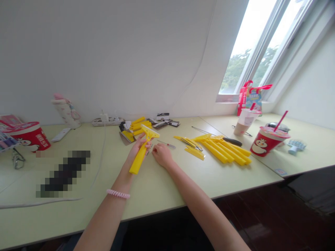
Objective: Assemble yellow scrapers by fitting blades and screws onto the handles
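Note:
In my left hand [136, 149] is a yellow scraper [139, 157], its wide head pointing away from me and its handle toward me. My right hand [161, 154] rests on the table just right of it, fingers curled near some small dark screws [149, 150]; whether it pinches one is too small to tell. A small screwdriver [167, 144] lies just beyond my right hand. To the right are flat yellow pieces with blades [192, 143] and several yellow handles [222, 150]. More yellow scrapers [137, 126] are piled behind my left hand.
Black-and-white packets [164, 121] and a power strip [112, 122] lie by the wall. A black-handled tool [232, 141], a milky drink cup [246, 122] and a red cup [268, 141] stand or lie right. At left are a red bucket [31, 136] and a bottle [66, 112].

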`<state>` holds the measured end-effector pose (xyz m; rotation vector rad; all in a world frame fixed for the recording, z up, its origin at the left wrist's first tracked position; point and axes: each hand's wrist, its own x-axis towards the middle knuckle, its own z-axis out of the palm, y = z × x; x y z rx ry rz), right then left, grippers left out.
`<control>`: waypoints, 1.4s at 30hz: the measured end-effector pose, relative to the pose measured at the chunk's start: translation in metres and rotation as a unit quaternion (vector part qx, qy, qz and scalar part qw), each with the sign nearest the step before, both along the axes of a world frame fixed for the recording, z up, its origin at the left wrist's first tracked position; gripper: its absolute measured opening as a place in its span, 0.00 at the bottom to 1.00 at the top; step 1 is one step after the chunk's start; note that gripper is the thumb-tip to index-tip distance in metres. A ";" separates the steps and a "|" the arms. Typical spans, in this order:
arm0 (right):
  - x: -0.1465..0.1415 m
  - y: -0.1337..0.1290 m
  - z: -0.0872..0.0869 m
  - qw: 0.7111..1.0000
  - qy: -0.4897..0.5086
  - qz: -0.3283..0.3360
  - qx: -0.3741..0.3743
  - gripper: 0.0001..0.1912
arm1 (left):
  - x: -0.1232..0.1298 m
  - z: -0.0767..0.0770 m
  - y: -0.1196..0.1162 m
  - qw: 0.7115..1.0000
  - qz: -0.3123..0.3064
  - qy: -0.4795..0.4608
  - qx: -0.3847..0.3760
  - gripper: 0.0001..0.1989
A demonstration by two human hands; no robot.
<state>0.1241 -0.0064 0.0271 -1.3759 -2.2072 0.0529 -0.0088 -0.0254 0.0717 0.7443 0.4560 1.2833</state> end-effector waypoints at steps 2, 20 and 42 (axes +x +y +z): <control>0.000 0.000 0.000 1.000 -0.003 -0.007 -0.006 0.07 | -0.001 -0.001 0.001 1.000 0.000 0.004 0.002 0.23; 0.047 0.012 0.024 0.933 0.359 0.013 0.006 0.07 | 0.005 0.004 -0.006 0.999 -0.043 -0.005 -0.028 0.28; 0.050 0.010 0.027 0.923 0.381 0.015 -0.055 0.09 | 0.007 0.002 -0.009 0.992 -0.068 0.099 -0.030 0.28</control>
